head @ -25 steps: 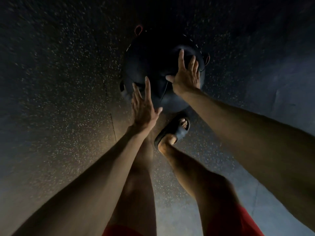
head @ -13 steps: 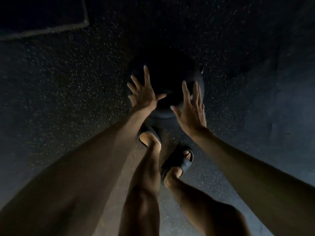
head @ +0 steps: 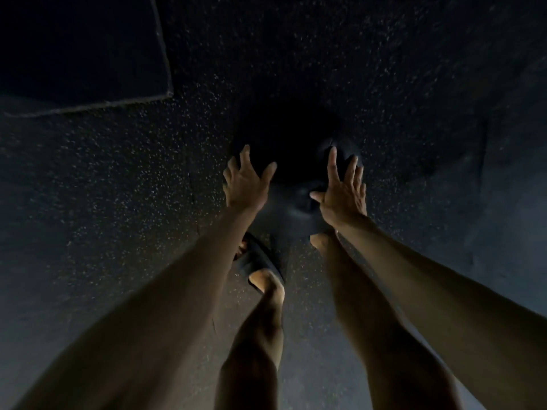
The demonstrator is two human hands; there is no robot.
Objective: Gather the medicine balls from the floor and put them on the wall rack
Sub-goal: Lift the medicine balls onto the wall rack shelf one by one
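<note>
A large black medicine ball [head: 291, 161] lies on the dark speckled rubber floor [head: 118, 187] in front of my feet, its far side lost in shadow. My left hand [head: 247, 182] reaches to the ball's left side with fingers spread. My right hand [head: 343, 193] is at the ball's right side, fingers apart and pointing away from me. Both palms face the ball; I cannot tell whether they touch it. No wall rack is in view.
A dark mat or platform [head: 80, 48] with a pale edge fills the upper left corner. My legs stand below the ball, one foot in a dark slide sandal [head: 260, 260]. A lighter floor patch [head: 503, 232] lies at the right.
Both hands have moved down to either side of the ball. The view has shifted, so the ball sits lower and the mat corner at upper left shows larger. My feet have stepped.
</note>
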